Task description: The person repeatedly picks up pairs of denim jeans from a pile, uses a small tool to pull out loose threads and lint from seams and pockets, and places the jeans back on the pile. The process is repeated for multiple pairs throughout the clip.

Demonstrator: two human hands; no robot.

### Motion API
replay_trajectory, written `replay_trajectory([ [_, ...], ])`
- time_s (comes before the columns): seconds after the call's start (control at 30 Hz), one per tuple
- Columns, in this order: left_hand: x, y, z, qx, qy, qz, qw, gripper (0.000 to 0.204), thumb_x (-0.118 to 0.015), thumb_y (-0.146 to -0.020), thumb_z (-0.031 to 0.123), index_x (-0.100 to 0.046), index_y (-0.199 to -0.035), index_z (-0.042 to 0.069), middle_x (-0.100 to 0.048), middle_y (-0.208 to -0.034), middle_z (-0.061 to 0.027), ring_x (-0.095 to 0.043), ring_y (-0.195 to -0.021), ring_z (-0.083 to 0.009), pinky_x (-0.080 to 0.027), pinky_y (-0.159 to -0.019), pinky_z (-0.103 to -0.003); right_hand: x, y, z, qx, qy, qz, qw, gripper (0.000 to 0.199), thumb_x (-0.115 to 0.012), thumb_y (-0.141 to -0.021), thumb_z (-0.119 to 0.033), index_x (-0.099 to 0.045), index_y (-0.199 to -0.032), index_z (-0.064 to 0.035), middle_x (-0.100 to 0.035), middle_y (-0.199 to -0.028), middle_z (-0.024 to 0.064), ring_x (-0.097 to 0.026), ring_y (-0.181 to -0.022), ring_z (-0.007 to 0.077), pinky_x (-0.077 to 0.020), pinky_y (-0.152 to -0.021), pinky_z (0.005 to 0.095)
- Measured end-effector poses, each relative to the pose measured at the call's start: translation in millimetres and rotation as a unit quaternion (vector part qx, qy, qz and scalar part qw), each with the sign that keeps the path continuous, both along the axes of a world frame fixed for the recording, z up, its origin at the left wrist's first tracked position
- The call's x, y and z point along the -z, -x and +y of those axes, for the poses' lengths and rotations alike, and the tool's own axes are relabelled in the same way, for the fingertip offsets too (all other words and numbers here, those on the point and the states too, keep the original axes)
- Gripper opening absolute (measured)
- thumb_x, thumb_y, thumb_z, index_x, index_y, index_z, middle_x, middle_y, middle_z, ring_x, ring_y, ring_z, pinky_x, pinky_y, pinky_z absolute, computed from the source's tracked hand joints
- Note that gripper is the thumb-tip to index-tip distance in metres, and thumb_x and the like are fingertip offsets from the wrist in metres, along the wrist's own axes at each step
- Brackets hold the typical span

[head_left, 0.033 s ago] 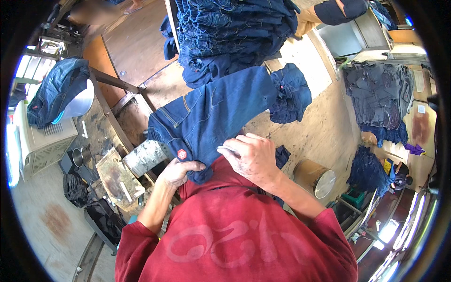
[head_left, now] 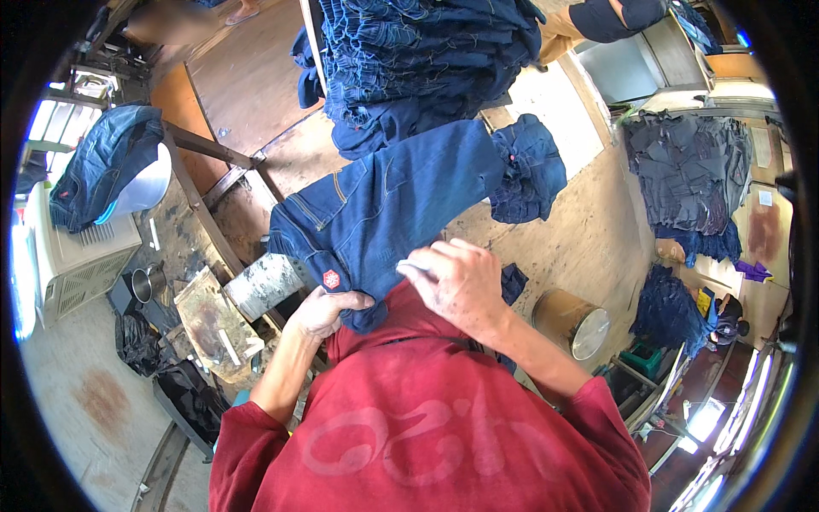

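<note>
A pair of dark blue jeans stretches before me, slanting up to the right, with a red and white tag near its close corner. My left hand is closed on that corner, thumb on top beside the tag. Just right of the cloth, my right hand is curled, thumb and fingers pinched. Its fingertips look greyish white, and I cannot make out whether something small sits between them. Bunched denim lies at the far right end of the jeans.
A tall stack of denim rises beyond the jeans. A stained grey cylinder stands left of my left hand, and a brown drum at right. Grey garments hang far right. More jeans drape at left. Another person's leg shows behind the stack.
My right hand has shifted very slightly to the right. My left hand and the jeans stay in place.
</note>
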State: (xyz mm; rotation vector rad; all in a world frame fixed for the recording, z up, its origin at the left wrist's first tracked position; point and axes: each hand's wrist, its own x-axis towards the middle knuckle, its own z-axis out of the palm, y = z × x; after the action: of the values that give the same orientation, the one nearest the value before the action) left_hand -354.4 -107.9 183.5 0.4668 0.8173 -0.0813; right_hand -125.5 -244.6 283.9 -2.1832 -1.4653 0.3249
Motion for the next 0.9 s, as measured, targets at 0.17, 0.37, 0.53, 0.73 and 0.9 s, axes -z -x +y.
replay_trajectory([
  [0.17,-9.3,-4.1,-6.1,-0.071,-0.066,0.01,0.995,0.038,-0.075,-0.079,-0.013,-0.078,-0.115,-0.002,-0.082,-0.107,-0.0126,-0.079,-0.095,-0.025,-0.064,-0.092,-0.041,1.1,-7.9,16.4,0.03,-0.06,-0.03,0.997,0.011,-0.087,-0.091,-0.02,-0.078,-0.089,-0.0139,-0.074,-0.081,0.0028,-0.069,-0.072,0.0258,-0.0549,-0.064,0.0392],
  [0.37,-4.3,1.1,-9.8,-0.063,-0.042,-0.014,0.997,0.04,-0.075,-0.078,-0.013,-0.078,-0.117,-0.002,-0.082,-0.11,-0.0136,-0.079,-0.098,-0.0253,-0.063,-0.094,-0.042,2.6,12.2,30.4,-0.041,-0.065,-0.062,0.995,0.013,-0.087,-0.09,-0.023,-0.077,-0.088,-0.015,-0.073,-0.082,0.0011,-0.067,-0.071,0.0233,-0.0561,-0.065,0.0373],
  [0.53,6.5,7.6,-11.6,-0.028,-0.036,-0.015,0.999,0.049,-0.075,-0.078,-0.013,-0.075,-0.126,-0.003,-0.081,-0.116,-0.0142,-0.079,-0.104,-0.0267,-0.062,-0.099,-0.042,-1.0,9.9,23.5,-0.026,-0.038,-0.093,0.995,0.014,-0.086,-0.091,-0.027,-0.077,-0.089,-0.0157,-0.071,-0.08,0.0002,-0.068,-0.072,0.0225,-0.0563,-0.065,0.0372],
  [0.73,3.2,4.5,-11.2,-0.057,-0.082,-0.01,0.995,0.054,-0.073,-0.079,-0.015,-0.073,-0.131,-0.002,-0.079,-0.126,-0.0133,-0.076,-0.113,-0.0275,-0.059,-0.104,-0.043,0.8,-9.5,25.2,0.019,-0.045,-0.126,0.991,0.012,-0.087,-0.09,-0.022,-0.078,-0.093,-0.0154,-0.071,-0.083,0.0,-0.066,-0.076,0.0231,-0.0542,-0.069,0.0382],
  [0.9,-5.4,0.2,-10.7,-0.104,-0.052,-0.045,0.992,0.059,-0.07,-0.078,-0.016,-0.071,-0.136,-0.002,-0.077,-0.131,-0.0138,-0.075,-0.118,-0.0292,-0.058,-0.109,-0.044,13.3,-31.7,22.0,-0.138,-0.134,-0.067,0.979,0.015,-0.09,-0.086,-0.025,-0.081,-0.095,-0.0168,-0.07,-0.086,-0.0048,-0.063,-0.08,0.0196,-0.0517,-0.069,0.0364],
])
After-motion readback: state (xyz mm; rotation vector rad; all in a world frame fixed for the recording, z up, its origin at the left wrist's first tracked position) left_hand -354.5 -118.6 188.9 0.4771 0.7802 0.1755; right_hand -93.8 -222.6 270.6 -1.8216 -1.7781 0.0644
